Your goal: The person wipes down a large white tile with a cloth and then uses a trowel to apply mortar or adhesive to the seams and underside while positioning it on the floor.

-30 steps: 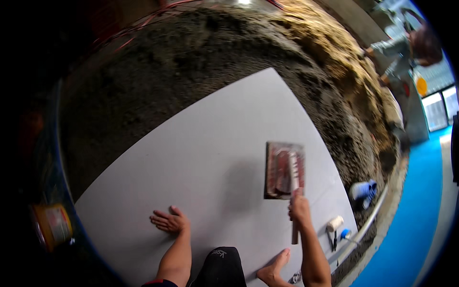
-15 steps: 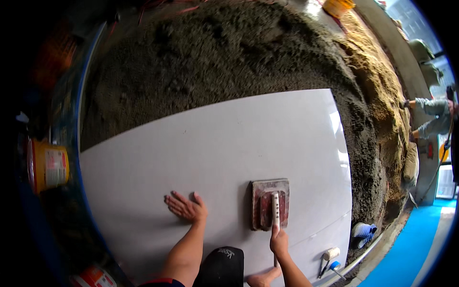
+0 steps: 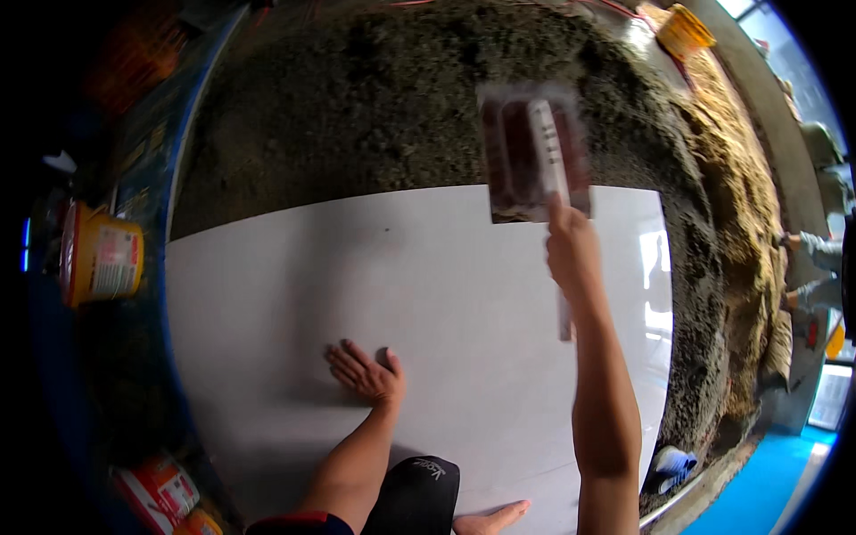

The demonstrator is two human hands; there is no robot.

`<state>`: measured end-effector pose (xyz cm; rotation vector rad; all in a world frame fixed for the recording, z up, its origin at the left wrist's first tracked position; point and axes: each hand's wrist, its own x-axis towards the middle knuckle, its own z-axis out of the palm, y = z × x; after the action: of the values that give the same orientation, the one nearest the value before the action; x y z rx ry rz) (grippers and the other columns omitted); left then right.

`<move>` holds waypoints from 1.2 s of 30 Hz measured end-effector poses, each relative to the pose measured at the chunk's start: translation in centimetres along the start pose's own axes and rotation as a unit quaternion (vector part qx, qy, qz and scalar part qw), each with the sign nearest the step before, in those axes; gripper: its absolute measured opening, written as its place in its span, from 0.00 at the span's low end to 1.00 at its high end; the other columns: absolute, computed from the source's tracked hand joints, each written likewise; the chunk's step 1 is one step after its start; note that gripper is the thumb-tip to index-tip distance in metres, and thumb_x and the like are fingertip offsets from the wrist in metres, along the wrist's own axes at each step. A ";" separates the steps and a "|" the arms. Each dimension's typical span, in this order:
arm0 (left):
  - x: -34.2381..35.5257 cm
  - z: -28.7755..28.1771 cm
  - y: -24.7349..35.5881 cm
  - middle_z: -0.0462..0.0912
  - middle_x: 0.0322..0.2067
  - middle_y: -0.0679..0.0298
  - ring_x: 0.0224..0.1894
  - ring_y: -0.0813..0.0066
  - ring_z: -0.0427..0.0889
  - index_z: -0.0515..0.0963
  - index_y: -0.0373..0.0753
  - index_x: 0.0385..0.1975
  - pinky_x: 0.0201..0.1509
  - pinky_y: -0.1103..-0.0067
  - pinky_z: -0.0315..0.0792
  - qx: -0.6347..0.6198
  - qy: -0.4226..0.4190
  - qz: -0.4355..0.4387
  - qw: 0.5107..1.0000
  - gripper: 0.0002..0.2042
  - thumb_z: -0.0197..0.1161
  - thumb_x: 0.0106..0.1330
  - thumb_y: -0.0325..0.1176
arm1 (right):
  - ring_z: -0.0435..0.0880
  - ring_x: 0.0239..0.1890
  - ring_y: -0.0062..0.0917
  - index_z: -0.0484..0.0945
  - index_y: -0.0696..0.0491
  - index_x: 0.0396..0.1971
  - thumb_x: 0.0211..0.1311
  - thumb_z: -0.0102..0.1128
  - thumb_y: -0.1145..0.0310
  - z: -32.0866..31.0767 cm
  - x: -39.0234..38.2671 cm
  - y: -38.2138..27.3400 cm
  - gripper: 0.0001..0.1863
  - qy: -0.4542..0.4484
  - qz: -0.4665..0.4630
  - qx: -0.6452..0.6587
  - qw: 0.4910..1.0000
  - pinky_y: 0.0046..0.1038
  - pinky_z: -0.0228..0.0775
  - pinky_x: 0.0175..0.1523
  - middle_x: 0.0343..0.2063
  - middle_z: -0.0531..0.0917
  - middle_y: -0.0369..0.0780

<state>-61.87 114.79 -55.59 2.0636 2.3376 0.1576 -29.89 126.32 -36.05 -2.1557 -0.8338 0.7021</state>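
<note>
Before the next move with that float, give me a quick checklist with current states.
1. Right hand gripping the handle of the rectangular reddish-brown float: ok, fingers wrapped round it.
2. Float position: over the far edge of the large white square tile, partly above the dark grey mortar bed; contact with either cannot tell, the float is blurred.
3. Left hand bracing: ok, flat on the tile, fingers spread.
4. Tile surface: ok, no cracks show.
5. Yellow bucket at the left: ok, well away from the float.
6. Bare foot at the tile's near edge: whether it touches the tile, cannot tell.
</note>
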 end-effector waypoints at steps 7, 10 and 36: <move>0.5 -0.8 0.9 0.41 0.68 0.38 0.71 0.41 0.37 0.46 0.28 0.67 0.71 0.55 0.34 -0.015 -0.076 -0.027 0.997 0.41 0.50 0.62 0.51 | 0.81 0.26 0.45 0.73 0.60 0.31 0.69 0.45 0.55 3.2 -16.7 6.8 0.20 -0.026 -0.051 -0.053 0.997 0.40 0.69 0.31 0.19 0.76 0.52; 0.4 -0.8 2.3 0.41 0.68 0.37 0.71 0.40 0.36 0.47 0.27 0.66 0.71 0.55 0.32 -0.021 -0.062 -0.018 0.998 0.39 0.49 0.62 0.49 | 0.79 0.36 0.56 0.76 0.61 0.33 0.68 0.43 0.48 6.6 -14.8 12.4 0.27 -0.148 0.091 -0.214 0.961 0.49 0.69 0.40 0.27 0.79 0.59; 0.8 0.1 0.4 0.42 0.68 0.39 0.71 0.41 0.39 0.49 0.29 0.67 0.71 0.54 0.36 -0.007 -0.012 0.003 1.000 0.36 0.48 0.62 0.45 | 0.81 0.25 0.43 0.75 0.63 0.28 0.70 0.41 0.50 8.5 -4.5 -1.9 0.29 -0.041 -0.043 -0.004 0.998 0.39 0.70 0.34 0.21 0.80 0.50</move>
<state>-61.61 115.59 -55.61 2.0561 2.3098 0.1488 -39.23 127.63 -38.73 -2.0969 -0.9683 0.7482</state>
